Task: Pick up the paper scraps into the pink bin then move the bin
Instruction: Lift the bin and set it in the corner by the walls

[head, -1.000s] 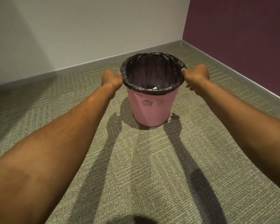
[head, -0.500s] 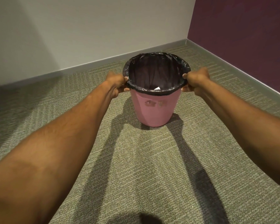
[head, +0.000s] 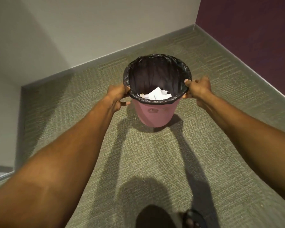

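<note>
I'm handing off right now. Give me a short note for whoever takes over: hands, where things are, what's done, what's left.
Left hand: gripping the bin's rim on its left side.
Right hand: gripping the rim on the opposite side.
Pink bin: upright, lined with a black bag, near the corner of the carpet. Whether it is lifted or resting, I cannot tell.
Paper scraps: inside the bin; none visible on the carpet.
Done: scraps collected.
Left: carry the bin to its spot and let go.
</note>
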The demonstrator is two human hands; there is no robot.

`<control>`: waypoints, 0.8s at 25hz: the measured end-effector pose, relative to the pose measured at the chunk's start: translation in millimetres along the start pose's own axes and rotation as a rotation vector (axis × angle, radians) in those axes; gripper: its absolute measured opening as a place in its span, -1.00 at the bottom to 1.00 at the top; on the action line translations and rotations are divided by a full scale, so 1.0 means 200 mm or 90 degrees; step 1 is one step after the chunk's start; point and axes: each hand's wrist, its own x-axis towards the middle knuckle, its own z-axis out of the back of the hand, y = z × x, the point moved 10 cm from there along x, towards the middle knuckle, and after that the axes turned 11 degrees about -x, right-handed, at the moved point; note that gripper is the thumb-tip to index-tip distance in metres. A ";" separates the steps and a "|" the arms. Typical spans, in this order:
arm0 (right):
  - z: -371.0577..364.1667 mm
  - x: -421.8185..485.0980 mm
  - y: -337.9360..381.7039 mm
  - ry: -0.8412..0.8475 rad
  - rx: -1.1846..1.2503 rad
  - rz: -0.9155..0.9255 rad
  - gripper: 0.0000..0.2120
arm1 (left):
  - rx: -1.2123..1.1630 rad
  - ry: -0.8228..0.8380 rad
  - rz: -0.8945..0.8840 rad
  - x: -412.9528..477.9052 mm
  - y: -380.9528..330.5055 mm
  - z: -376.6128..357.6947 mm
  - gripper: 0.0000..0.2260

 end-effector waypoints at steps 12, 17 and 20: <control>0.70 -0.59 0.95 0.050 0.021 -0.044 -0.81 | -0.140 0.029 0.064 -0.89 -0.93 -0.01 -0.82; 1.04 -0.79 1.37 0.080 0.051 -0.034 -0.79 | -0.153 0.028 0.039 -1.30 -1.40 -0.04 -0.87; 1.18 -0.86 1.59 0.118 0.039 -0.008 -0.81 | -0.168 0.041 0.014 -1.48 -1.64 -0.07 -0.86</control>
